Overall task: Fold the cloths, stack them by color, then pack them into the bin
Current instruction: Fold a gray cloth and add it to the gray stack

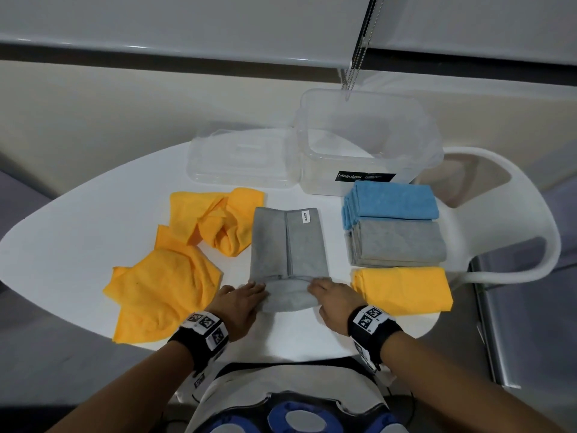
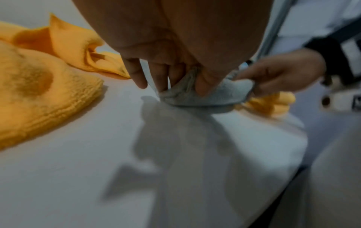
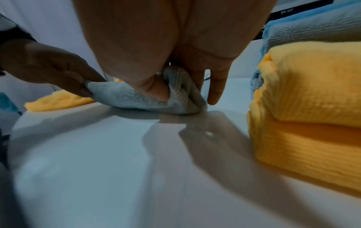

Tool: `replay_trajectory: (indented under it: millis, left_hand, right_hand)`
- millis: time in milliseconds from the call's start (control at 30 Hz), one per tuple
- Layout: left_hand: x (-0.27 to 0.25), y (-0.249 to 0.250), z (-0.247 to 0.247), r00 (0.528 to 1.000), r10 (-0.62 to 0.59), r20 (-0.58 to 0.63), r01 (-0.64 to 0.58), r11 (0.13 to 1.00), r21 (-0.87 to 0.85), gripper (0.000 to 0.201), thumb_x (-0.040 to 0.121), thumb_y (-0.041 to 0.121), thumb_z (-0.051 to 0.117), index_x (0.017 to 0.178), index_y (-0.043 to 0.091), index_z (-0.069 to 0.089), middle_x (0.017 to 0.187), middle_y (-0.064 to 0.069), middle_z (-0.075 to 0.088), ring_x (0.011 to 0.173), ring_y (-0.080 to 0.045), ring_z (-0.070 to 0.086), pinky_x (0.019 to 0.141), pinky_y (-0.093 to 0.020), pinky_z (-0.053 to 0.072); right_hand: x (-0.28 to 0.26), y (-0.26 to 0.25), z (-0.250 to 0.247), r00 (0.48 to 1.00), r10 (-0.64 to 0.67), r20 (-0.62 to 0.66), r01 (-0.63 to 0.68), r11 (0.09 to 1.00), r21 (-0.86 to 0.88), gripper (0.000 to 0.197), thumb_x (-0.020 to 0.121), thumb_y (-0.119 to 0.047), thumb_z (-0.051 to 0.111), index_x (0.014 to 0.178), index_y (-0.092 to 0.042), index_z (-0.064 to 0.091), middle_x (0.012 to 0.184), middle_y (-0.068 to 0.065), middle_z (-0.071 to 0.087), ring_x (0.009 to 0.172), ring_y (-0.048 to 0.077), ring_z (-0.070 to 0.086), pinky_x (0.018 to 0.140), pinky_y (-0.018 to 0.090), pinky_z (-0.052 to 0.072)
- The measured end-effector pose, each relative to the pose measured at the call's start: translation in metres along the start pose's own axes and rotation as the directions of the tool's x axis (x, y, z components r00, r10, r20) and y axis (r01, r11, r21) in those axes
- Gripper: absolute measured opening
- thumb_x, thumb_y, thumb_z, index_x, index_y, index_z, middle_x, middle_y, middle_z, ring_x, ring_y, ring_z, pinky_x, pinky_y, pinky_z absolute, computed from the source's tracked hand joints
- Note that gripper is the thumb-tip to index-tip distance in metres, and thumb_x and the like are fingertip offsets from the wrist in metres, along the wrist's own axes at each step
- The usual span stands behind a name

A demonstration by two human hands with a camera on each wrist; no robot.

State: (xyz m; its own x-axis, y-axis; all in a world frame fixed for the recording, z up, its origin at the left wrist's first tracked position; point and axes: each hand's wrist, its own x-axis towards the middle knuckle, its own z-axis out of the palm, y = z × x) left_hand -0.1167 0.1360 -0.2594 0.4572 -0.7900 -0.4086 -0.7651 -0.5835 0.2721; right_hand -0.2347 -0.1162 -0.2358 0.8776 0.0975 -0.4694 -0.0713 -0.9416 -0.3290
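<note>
A grey cloth (image 1: 285,245), folded into a long strip, lies in the middle of the white table (image 1: 78,229). My left hand (image 1: 243,300) pinches its near left corner (image 2: 175,92), thumb and fingers curled round the edge. My right hand (image 1: 331,300) pinches the near right corner (image 3: 181,95) the same way. The near end of the cloth is lifted and rolled a little. Folded stacks sit to the right: blue (image 1: 390,203), grey (image 1: 398,243) and yellow (image 1: 402,289). The clear bin (image 1: 368,142) stands behind them.
Two unfolded yellow cloths lie left of the grey one, one crumpled at the back (image 1: 218,218) and one nearer me (image 1: 159,292). The bin's clear lid (image 1: 240,157) rests at the back. A white chair (image 1: 515,214) stands at the table's right.
</note>
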Motion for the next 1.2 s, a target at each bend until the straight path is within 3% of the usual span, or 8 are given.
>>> replay_trajectory:
  millis: [167,233,333,667,800,900,1033,1200]
  left_hand:
    - [-0.015,-0.009,-0.007,0.988,-0.127,0.092,0.155,0.881,-0.447,0.024,0.095,0.044,0.044,0.114,0.058,0.045,0.101,0.011,0.067,0.095,-0.014,0.063,0.078,-0.021,0.047]
    - [-0.010,-0.009,-0.011,0.974,-0.189,0.125,0.226,0.838,-0.496,0.004,0.097,0.040,0.047,0.097,0.043,0.049,0.086,0.009,0.062,0.085,-0.017,0.060,0.066,-0.022,0.041]
    - [0.005,-0.012,-0.016,0.946,-0.303,0.113,0.315,0.782,-0.538,0.022,0.099,0.042,0.043,0.096,0.024,0.054,0.089,0.000,0.066,0.085,-0.023,0.061,0.069,-0.031,0.045]
    - [0.042,-0.016,-0.022,0.817,-0.570,0.083,0.511,0.650,-0.563,0.036,0.098,0.049,0.041,0.108,0.018,0.057,0.093,-0.003,0.064,0.077,-0.020,0.056,0.068,-0.026,0.042]
    - [0.047,-0.016,-0.023,0.806,-0.586,0.085,0.526,0.643,-0.557,0.038,0.097,0.052,0.039,0.108,0.019,0.055,0.082,-0.002,0.066,0.069,-0.017,0.058,0.067,-0.028,0.047]
    - [0.047,-0.012,-0.027,0.821,-0.570,0.037,0.494,0.675,-0.548,0.038,0.097,0.050,0.039,0.118,0.020,0.049,0.109,-0.008,0.063,0.089,-0.025,0.061,0.078,-0.036,0.051]
    - [0.040,0.008,-0.029,0.925,-0.279,-0.257,0.230,0.952,-0.204,0.057,0.095,0.049,0.038,0.146,0.026,0.025,0.152,-0.007,0.028,0.136,-0.031,0.033,0.105,-0.049,0.036]
    - [0.031,0.014,0.004,0.998,-0.063,0.011,0.062,0.996,0.070,0.083,0.094,0.057,0.033,0.151,0.022,-0.017,0.159,0.001,-0.021,0.147,-0.020,-0.016,0.117,-0.052,0.010]
  right_hand:
    - [-0.023,0.002,-0.004,0.997,0.033,0.074,-0.045,0.985,0.169,0.047,0.096,-0.023,0.040,0.143,-0.024,0.038,0.132,0.008,0.057,0.112,0.025,0.058,0.094,0.034,0.048]
    - [-0.021,0.006,-0.009,0.993,0.066,0.095,-0.090,0.955,0.284,0.039,0.097,-0.024,0.041,0.136,-0.025,0.043,0.117,0.008,0.064,0.098,0.023,0.061,0.085,0.033,0.051]
    - [-0.004,0.015,-0.019,0.988,0.153,0.024,-0.149,0.895,0.421,0.027,0.096,-0.022,0.045,0.123,-0.024,0.048,0.100,0.006,0.067,0.085,0.022,0.064,0.075,0.031,0.052]
    - [0.050,0.026,-0.022,0.907,0.401,-0.127,-0.300,0.827,0.475,0.039,0.100,-0.037,0.043,0.131,-0.015,0.046,0.120,0.010,0.061,0.111,0.028,0.058,0.091,0.033,0.047]
    - [0.040,0.011,-0.021,0.918,0.126,-0.376,-0.073,0.986,0.150,0.056,0.094,-0.038,0.047,0.145,-0.018,0.032,0.146,0.009,0.033,0.133,0.029,0.036,0.108,0.044,0.038]
    - [0.037,0.005,-0.007,0.978,-0.134,-0.158,0.120,0.988,-0.097,0.070,0.096,-0.043,0.040,0.154,-0.024,0.006,0.164,0.002,-0.004,0.150,0.026,0.000,0.118,0.044,0.012]
    - [0.037,0.005,0.015,0.992,-0.064,0.105,0.080,0.985,-0.154,0.077,0.100,-0.045,0.034,0.152,-0.027,-0.019,0.156,-0.004,-0.032,0.145,0.021,-0.027,0.120,0.046,-0.005]
    - [0.036,0.006,0.020,0.994,-0.052,0.091,0.069,0.978,-0.197,0.079,0.100,-0.031,0.040,0.151,-0.027,-0.020,0.155,-0.004,-0.035,0.140,0.019,-0.033,0.118,0.044,-0.011]
